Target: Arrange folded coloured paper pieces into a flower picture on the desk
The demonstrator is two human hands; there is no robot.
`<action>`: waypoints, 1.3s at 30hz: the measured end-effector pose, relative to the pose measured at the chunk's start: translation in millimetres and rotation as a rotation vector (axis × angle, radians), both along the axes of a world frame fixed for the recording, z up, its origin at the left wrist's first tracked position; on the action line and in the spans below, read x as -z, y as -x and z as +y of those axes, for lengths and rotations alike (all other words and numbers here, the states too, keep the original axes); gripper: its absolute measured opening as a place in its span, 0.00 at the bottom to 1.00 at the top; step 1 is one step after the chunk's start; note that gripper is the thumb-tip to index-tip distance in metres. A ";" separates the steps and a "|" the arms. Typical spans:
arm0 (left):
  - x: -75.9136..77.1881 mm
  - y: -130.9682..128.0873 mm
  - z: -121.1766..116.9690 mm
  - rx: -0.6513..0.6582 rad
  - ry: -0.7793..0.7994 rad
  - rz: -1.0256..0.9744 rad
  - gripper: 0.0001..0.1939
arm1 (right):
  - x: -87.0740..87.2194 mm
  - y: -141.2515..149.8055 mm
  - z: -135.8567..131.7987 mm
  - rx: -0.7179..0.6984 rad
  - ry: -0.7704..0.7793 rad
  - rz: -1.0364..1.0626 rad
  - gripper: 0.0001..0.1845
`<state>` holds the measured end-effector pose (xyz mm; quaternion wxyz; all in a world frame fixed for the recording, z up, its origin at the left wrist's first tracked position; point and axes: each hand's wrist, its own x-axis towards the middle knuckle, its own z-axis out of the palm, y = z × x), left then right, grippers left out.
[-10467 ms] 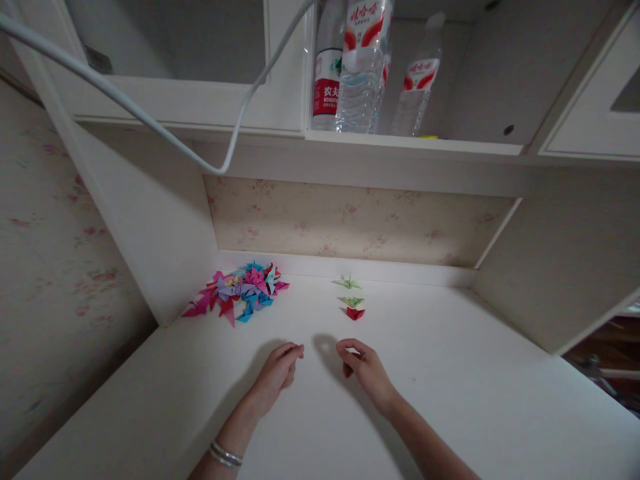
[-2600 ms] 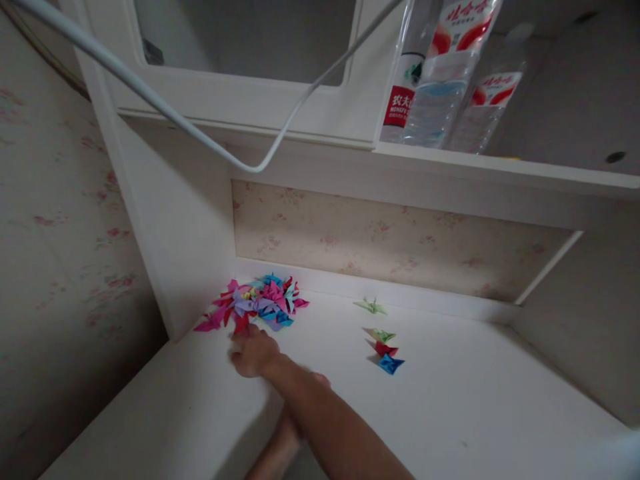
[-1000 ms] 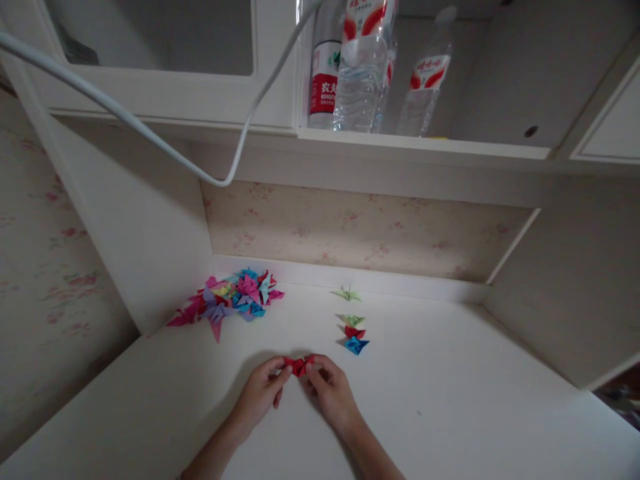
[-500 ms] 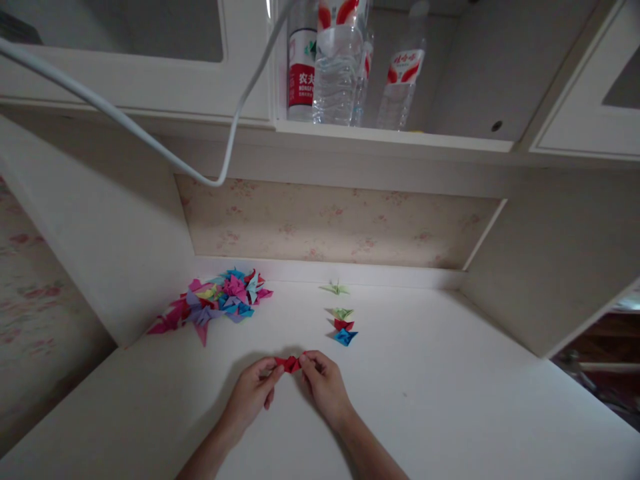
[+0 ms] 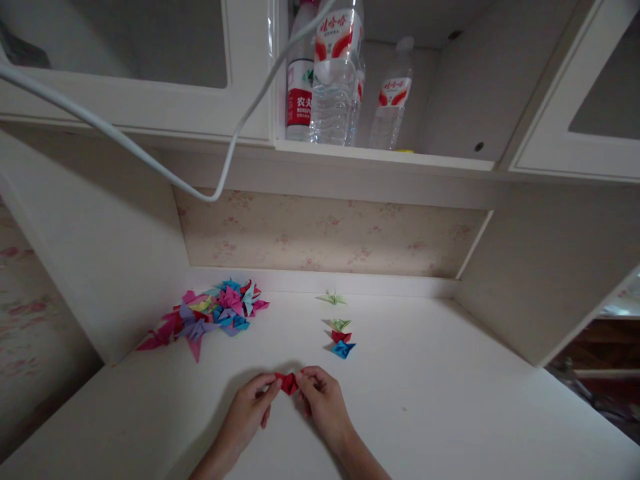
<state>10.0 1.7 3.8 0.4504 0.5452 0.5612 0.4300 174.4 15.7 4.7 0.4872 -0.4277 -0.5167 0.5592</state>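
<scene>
A red origami crane is held low over the white tabletop, stretched between my two hands. My left hand pinches one end between thumb and fingers. The opposite end is pinched by my right hand, whose fingertips cover part of the paper. Beyond the hands, folded paper pieces stand in a column: a blue crane nearest, then a red crane, a green one, and a pale green crane farther back.
A heap of many-coloured paper cranes lies at the back left of the white tabletop. Overhead, a shelf holds several plastic bottles. A white cable-like arm hangs in front of the cupboard.
The camera view has tilted up slightly, so everything sits lower in the picture. Both hands still pinch the red crane, with only slight movement of the fingers.
</scene>
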 end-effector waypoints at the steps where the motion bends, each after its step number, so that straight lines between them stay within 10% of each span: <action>1: -0.6 -0.4 0.1 -0.004 0.001 0.000 0.29 | -2.0 -0.4 -0.5 0.010 -0.016 -0.011 0.19; 10: 4.6 -3.7 -1.7 -0.071 -0.007 0.007 0.25 | -53.3 -86.8 35.2 0.327 -0.120 -0.181 0.21; 17: 5.2 -4.9 -1.0 -0.054 -0.001 0.016 0.25 | -37.7 -170.8 94.3 0.430 0.052 -0.495 0.16; 39: 2.8 -4.8 -0.7 -0.028 -0.026 0.021 0.23 | -15.5 -167.8 141.0 0.361 0.155 -0.941 0.22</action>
